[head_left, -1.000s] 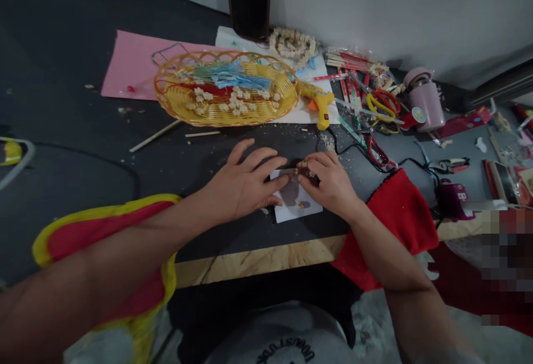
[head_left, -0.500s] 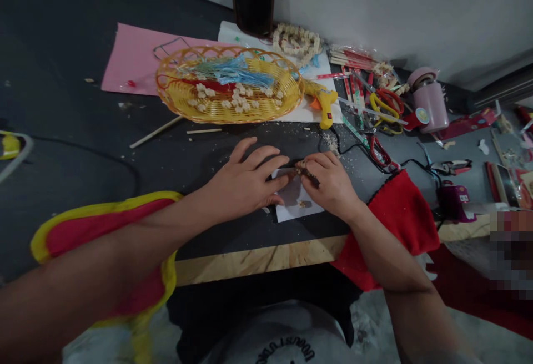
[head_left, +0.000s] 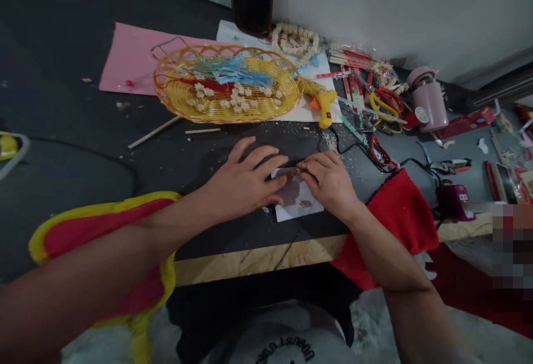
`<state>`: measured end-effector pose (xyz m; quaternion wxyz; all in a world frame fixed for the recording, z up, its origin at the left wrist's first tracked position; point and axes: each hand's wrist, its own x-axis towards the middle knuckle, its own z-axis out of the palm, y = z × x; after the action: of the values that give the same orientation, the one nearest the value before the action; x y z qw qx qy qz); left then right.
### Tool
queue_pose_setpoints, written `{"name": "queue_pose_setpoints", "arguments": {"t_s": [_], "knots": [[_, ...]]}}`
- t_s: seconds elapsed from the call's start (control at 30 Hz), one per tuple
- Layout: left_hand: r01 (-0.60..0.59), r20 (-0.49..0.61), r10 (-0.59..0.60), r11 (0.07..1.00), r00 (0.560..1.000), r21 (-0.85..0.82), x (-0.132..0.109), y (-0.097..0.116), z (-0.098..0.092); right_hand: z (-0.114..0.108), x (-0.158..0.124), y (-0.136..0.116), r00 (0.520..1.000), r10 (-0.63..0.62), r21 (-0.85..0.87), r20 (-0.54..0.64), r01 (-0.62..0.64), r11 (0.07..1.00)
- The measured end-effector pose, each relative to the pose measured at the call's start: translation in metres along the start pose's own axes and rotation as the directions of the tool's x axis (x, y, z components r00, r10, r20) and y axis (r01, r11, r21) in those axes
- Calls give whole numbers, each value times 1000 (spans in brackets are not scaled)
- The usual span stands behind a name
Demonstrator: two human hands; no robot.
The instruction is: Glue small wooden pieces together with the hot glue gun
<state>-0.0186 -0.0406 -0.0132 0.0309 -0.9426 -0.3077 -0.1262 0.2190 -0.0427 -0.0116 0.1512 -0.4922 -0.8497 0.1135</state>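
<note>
My left hand (head_left: 254,182) is open, its fingers spread over the left side of a small white paper (head_left: 289,213) near the table's front edge. Across from it, my right hand (head_left: 333,186) is closed in a pinch over the paper's upper right. Something small and dark shows at its fingertips, too hidden to name. Near the paper's lower right lie a few tiny beige pieces (head_left: 302,203). The left fingertips come close to the right ones; I cannot tell whether they touch.
Behind my hands stands a yellow woven basket (head_left: 187,111) with blue tassels and cream pieces. A yellow glue gun (head_left: 326,106) lies beside it. Rightward are red-handled scissors (head_left: 381,153), pliers (head_left: 452,167), a pink bottle (head_left: 430,106) and red cloth (head_left: 402,214). A stick (head_left: 154,132) lies left.
My right fingers have shifted slightly, and less of the dark thing in the pinch shows now. My left hand has hardly moved.
</note>
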Motion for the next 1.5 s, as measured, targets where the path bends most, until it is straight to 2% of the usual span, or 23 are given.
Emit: {"name": "queue_pose_setpoints", "arguments": {"t_s": [0.2,0.4,0.77,0.97,1.1,1.27,1.4,1.5], "knots": [[-15,-35,15,1000,999,0,0,-1,3,0,1,-1,999,-31,-22,16,32,999],[19,-19,-20,998,1000,-62,-1,0,5,-3,0,0,998,-54,-17,28,55,998],[19,66,-16,999,998,-41,0,2,-4,-2,0,-3,998,-62,-169,-26,57,984],[-5,-15,5,1000,1000,0,0,1,0,-4,1,-3,997,-56,-136,49,63,989],[-25,-36,26,999,999,35,0,2,1,-4,1,-2,997,-60,-133,43,66,989],[17,7,-17,1000,1000,18,0,3,-1,-1,0,1,998,-64,-54,15,64,996],[-6,-22,6,1000,1000,7,0,4,-2,-1,0,2,998,-68,10,-3,68,998],[11,0,-11,1000,1000,-10,0,4,-3,-1,0,2,998,-64,18,1,64,998]]}}
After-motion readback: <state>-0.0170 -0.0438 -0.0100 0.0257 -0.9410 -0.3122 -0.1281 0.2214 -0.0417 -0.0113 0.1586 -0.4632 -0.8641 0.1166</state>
